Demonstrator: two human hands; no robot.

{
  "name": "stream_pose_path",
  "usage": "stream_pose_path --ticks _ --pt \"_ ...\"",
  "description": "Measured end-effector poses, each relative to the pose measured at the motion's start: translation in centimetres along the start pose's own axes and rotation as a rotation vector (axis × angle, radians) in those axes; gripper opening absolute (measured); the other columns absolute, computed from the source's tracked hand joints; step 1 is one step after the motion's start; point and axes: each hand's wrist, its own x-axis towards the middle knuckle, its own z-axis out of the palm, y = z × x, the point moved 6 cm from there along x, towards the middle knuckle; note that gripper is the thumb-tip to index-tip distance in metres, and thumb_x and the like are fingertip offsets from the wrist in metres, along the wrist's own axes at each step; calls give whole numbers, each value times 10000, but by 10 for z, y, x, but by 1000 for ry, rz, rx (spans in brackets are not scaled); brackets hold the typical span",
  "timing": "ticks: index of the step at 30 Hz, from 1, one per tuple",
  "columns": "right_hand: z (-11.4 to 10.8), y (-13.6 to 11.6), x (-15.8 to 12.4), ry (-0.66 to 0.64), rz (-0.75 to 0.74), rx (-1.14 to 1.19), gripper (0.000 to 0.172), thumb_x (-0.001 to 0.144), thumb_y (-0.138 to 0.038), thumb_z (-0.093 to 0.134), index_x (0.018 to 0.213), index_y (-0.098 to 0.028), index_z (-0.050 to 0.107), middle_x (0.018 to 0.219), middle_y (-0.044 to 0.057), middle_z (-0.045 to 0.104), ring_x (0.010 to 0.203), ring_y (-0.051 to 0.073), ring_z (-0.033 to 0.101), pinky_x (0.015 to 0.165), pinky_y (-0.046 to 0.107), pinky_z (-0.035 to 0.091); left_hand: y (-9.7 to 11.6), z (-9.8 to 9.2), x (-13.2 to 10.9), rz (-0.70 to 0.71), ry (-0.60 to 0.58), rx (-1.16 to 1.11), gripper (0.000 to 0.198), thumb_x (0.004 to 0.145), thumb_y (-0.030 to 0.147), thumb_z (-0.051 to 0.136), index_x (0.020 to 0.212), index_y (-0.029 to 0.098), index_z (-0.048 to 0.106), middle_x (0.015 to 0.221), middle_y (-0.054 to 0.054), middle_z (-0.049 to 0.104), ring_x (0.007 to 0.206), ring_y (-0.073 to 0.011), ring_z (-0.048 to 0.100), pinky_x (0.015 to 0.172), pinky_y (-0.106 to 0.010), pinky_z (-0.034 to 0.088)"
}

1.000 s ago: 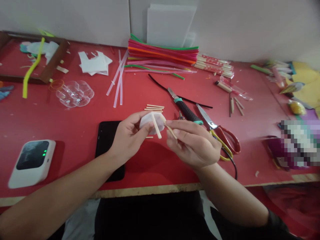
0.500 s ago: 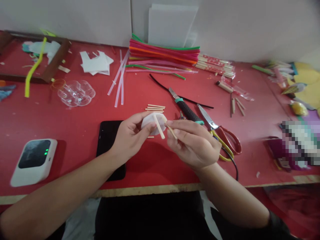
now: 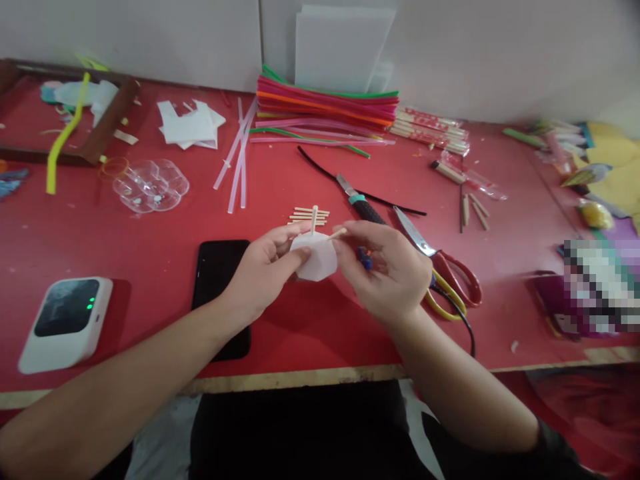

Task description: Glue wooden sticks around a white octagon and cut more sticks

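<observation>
My left hand (image 3: 267, 267) is closed on a white many-sided piece (image 3: 318, 260) that looks like card or foam board, its thumb pressed on the near face. One pale wooden stick (image 3: 314, 220) stands up from the far edge of this piece. Beside it, my right hand (image 3: 393, 267) pinches a second short stick (image 3: 338, 234), whose inner end meets or nearly meets the piece's upper right edge; I cannot tell if it is attached. Just beyond the hands, several cut sticks (image 3: 309, 215) lie in a row on the red table (image 3: 320, 340).
Right of my hands are utility-knife-like pliers (image 3: 367, 208) with a dark grip and red-handled scissors (image 3: 457, 277). A black phone (image 3: 220, 273) and a white device (image 3: 67, 323) lie left. Behind are pipe cleaners (image 3: 325, 107), pink sticks (image 3: 239, 167) and a clear palette (image 3: 151, 185).
The white piece has been tilted so its flat face shows and its stick points up and away instead of toward me. My right hand has turned, bringing its stick to the piece's upper right edge.
</observation>
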Motion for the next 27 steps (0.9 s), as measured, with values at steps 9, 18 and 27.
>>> stream_pose_path --ticks 9,18,27 --pt "2 7 1 -49 106 -57 182 896 -129 670 1055 -214 696 925 9 785 781 140 741 721 273 627 2 0 -1 88 9 63 361 808 253 745 1158 177 704 1040 -66 795 949 -216 749 811 -346 627" --pt "1 4 3 -48 106 -105 124 896 -150 680 986 -231 709 891 -8 791 772 138 745 697 261 615 5 1 -2 144 -19 91 375 794 295 776 1149 185 728 1093 -75 796 1013 -241 747 884 -378 616" --pt "1 4 3 -49 99 -98 133 893 -138 675 990 -223 710 895 -1 794 787 145 750 706 263 614 6 1 -2 151 -12 124 351 817 272 731 1158 197 700 1079 -62 784 989 -220 733 856 -352 596"
